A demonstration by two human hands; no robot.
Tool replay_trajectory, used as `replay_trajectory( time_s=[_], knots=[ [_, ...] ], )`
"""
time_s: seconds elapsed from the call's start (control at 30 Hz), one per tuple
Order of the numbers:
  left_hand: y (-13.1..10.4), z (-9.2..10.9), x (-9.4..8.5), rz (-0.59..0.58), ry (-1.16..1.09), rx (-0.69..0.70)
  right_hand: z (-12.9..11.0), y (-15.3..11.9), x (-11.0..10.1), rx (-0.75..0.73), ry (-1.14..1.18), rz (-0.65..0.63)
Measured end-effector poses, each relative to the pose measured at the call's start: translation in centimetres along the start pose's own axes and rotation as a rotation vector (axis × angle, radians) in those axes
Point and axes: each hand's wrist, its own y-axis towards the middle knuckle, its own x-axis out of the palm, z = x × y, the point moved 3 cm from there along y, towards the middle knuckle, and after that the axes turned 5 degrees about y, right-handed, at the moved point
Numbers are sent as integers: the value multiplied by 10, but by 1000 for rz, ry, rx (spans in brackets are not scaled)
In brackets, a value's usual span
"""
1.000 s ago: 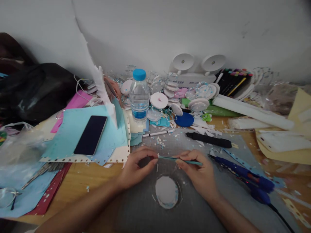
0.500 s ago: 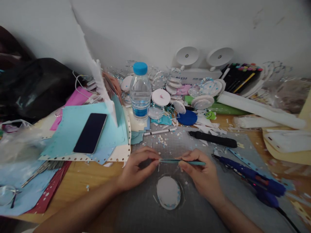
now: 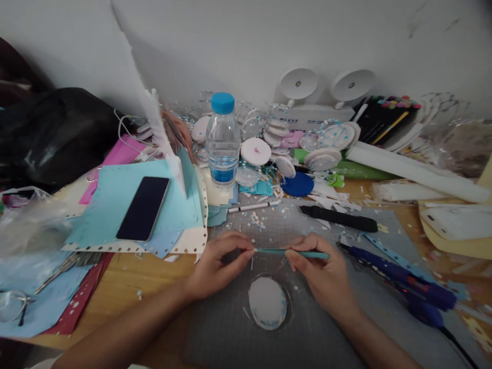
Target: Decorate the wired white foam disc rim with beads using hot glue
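Teal tweezers (image 3: 307, 253) lie level in my right hand (image 3: 321, 266), pinched between thumb and fingers, with their tips pointing left. The tips meet the fingertips of my left hand (image 3: 226, 261), where thumb and index finger pinch something too small to make out. A thin strand hangs below those fingertips. Just below and between both hands, a white round disc (image 3: 267, 302) with small blue and white pieces along its edge lies on the grey mat (image 3: 230, 333). A clear thin ring or thread surrounds the disc.
A phone (image 3: 144, 208) rests on teal sheets at the left. Behind the mat stand a water bottle (image 3: 223, 143) and piled decorated discs (image 3: 255, 151). To the right lie a black pen-like tool (image 3: 338, 219) and a blue glue gun (image 3: 403, 279) with its cord.
The view has shifted slightly. The tweezers look more closed and sit a little further right with my right hand. My left hand keeps its pinch.
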Motion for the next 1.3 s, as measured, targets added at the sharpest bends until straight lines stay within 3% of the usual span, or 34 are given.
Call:
replay_trajectory(
  time_s=[0.17,0.33,0.47,0.6,0.67,0.8,0.9,1.1,1.3],
  knots=[
    [0,0,1,-19,12,15,3,1,2,81,133,-3],
    [-1,2,0,7,5,11,-4,7,2,57,197,77],
    [0,3,-4,63,-31,2,-12,6,-4,-120,-1,144],
    [1,4,-6,84,-93,-81,-37,-5,0,-399,-318,180],
    [-1,4,-6,34,-158,-157,-53,-12,12,-576,-475,81],
    [-7,3,-3,-69,-410,-310,-73,-27,51,-1008,-838,-315],
    [-10,2,0,-103,-577,-380,-76,-32,75,-1198,-1016,-428],
    [-10,3,6,-76,-745,-478,-73,-29,90,-1162,-1092,-399],
    [-9,1,7,-8,-812,-535,-70,-38,82,-870,-1002,-513]
  ],
)
